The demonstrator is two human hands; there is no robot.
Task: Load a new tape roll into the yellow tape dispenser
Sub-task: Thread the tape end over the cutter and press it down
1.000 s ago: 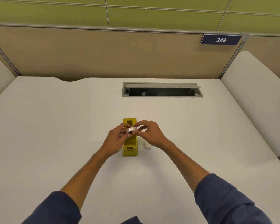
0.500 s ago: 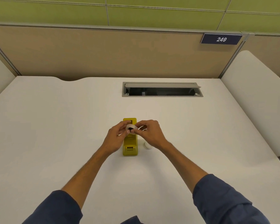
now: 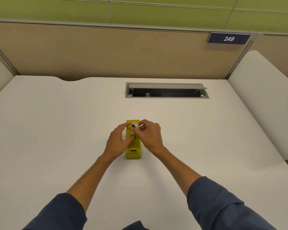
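Yellow tape dispenser (image 3: pixel 133 149) lying lengthwise on the white tabletop (image 3: pixel 56 130), near the middle, narrow end pointing toward the person. Holding a white tape roll (image 3: pixel 134 126) just above the far half of the dispenser, roll turned on edge with its dark hole facing the camera. Pinching the roll with the right hand (image 3: pixel 149 135), thumb and first fingers closed around its right side and lower rim. Reaching in from the other side with the left hand (image 3: pixel 119 140), fingers curled and half spread, forefinger tip touching the roll's left edge, thumb resting low against the dispenser's side (whether this hand is really bearing any of the roll's weight, cannot tell). Not telling either whether the roll is already seated in the dispenser's cradle or hanging slightly clear of it, since the fingers are covering that spot. Showing bare forearms and dark blue sleeves (image 3: pixel 223 205) pushed up at the bottom of the view. Sitting well beyond the hands, an open grey cable tray (image 3: pixel 166 90) sunk into the tabletop. Standing behind it, a tan partition (image 3: pixel 106 52) carrying a dark number plate (image 3: pixel 229 38) reading 249.
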